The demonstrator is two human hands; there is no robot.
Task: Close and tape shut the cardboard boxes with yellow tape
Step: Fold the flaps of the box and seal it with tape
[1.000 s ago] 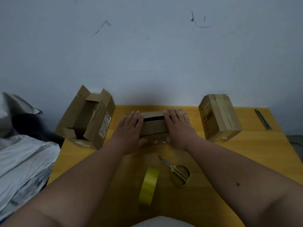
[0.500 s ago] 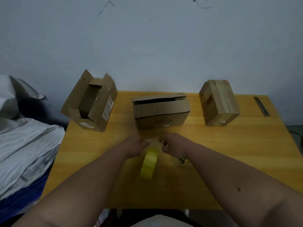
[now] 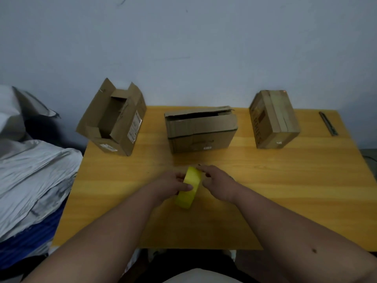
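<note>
I see the left hand (image 3: 173, 185) gripping the yellow tape roll (image 3: 188, 187), thumb curled over its face, above the bench (image 3: 285, 190). The right hand (image 3: 217, 180) pinches at the roll's top edge. Beyond stand three boxes: an open box (image 3: 114, 119) left, a middle box (image 3: 201, 129) with loose flaps, a taped box (image 3: 274, 119) right. A knife (image 3: 328, 123) lies far right, grey sheeting (image 3: 30, 170) left
</note>
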